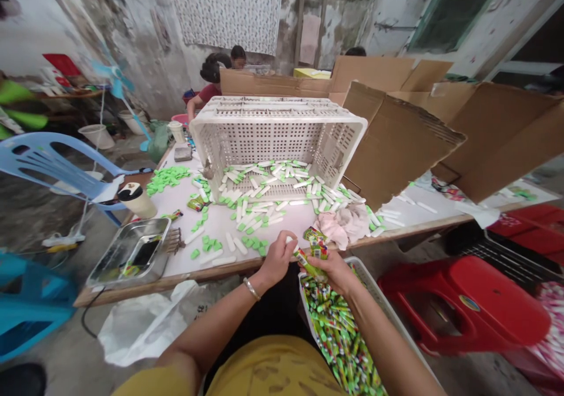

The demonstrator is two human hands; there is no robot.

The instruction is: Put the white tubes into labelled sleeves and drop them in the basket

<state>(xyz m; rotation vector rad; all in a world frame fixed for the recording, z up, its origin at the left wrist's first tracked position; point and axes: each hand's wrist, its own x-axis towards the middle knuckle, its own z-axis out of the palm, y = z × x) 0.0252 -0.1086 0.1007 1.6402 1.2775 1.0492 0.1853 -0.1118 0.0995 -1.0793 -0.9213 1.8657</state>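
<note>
My left hand, a bracelet on its wrist, is closed around the end of a white tube. The tube's other end meets a green printed sleeve; how far it goes in cannot be made out. My right hand grips that sleeve along with more colourful printed sleeves, which stick up above the fingers. Under my right forearm stands a white tray full of sleeved tubes with green caps. White tubes with green caps lie loose on the table just beyond my hands.
A white perforated crate lies on its side, tubes spilling out. Right of it are a pink cloth and cardboard. Green caps, a cup and a metal tray are left. A red stool stands right. People sit behind.
</note>
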